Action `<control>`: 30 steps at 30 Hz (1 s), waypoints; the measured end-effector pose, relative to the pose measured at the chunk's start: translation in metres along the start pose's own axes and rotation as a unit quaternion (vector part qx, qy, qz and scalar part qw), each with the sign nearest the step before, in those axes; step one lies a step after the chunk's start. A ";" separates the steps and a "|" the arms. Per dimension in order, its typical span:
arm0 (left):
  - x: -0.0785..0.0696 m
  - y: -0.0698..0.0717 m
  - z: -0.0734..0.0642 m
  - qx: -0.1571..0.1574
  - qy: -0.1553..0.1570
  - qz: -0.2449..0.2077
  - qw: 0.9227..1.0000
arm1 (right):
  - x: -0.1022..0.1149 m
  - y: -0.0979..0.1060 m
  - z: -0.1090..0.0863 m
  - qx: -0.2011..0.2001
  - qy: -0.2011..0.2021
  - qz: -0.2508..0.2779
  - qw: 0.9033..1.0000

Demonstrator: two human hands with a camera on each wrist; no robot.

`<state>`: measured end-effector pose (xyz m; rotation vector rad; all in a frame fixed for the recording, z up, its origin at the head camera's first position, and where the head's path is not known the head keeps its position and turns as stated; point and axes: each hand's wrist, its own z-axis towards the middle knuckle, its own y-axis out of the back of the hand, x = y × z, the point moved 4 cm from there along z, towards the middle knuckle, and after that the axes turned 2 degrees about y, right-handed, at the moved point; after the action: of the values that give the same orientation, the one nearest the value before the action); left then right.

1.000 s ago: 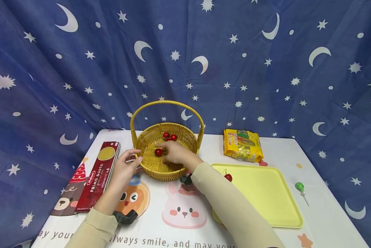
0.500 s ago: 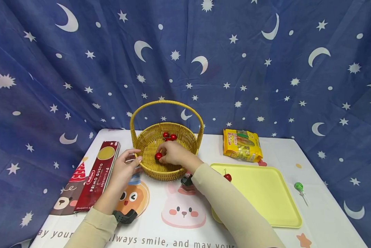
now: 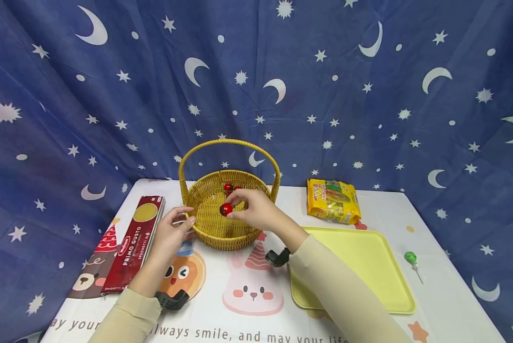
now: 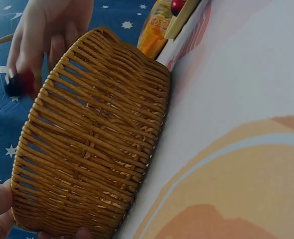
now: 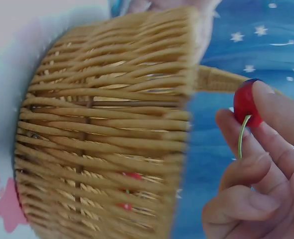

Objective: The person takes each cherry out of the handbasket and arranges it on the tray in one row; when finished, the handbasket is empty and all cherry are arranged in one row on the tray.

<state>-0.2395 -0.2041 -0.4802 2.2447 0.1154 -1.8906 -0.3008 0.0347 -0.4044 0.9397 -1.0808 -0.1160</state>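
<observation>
My right hand pinches a red cherry between thumb and fingertips, over the basket's opening. In the right wrist view the cherry shows a thin green stem. The golden woven basket with its tall arched handle stands upright on the table. At its left side my left hand holds the rim, thumb and fingers on either side of it. More cherries lie at the back inside the basket, partly hidden by my right hand. Close up, the left wrist view shows the basket's slatted wall.
A red spaghetti box lies left of the basket. To the right is a pale yellow tray, partly behind my right sleeve. A yellow snack packet lies behind the tray, and a green lollipop to its right.
My right hand has gripped the cherry and lifted it from the basket's floor, the forearm shifting right. The left hand stays at the rim.
</observation>
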 end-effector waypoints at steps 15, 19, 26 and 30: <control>0.000 -0.001 0.000 -0.001 -0.005 0.009 1.000 | -0.035 0.040 -0.101 0.026 -0.063 0.085 0.994; 0.000 0.001 0.001 -0.005 -0.002 0.009 1.000 | -0.043 0.034 -0.110 0.029 -0.079 0.062 0.995; 0.001 0.001 0.002 -0.006 -0.005 0.012 1.000 | -0.038 0.021 -0.128 0.075 -0.072 0.055 0.993; 0.002 0.001 0.002 -0.005 -0.005 0.013 1.000 | -0.033 0.014 -0.135 0.094 -0.061 0.042 0.993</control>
<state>-0.2412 -0.2055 -0.4821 2.2194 0.0943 -1.8833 -0.2155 0.1401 -0.4367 1.0641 -1.2586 -0.0018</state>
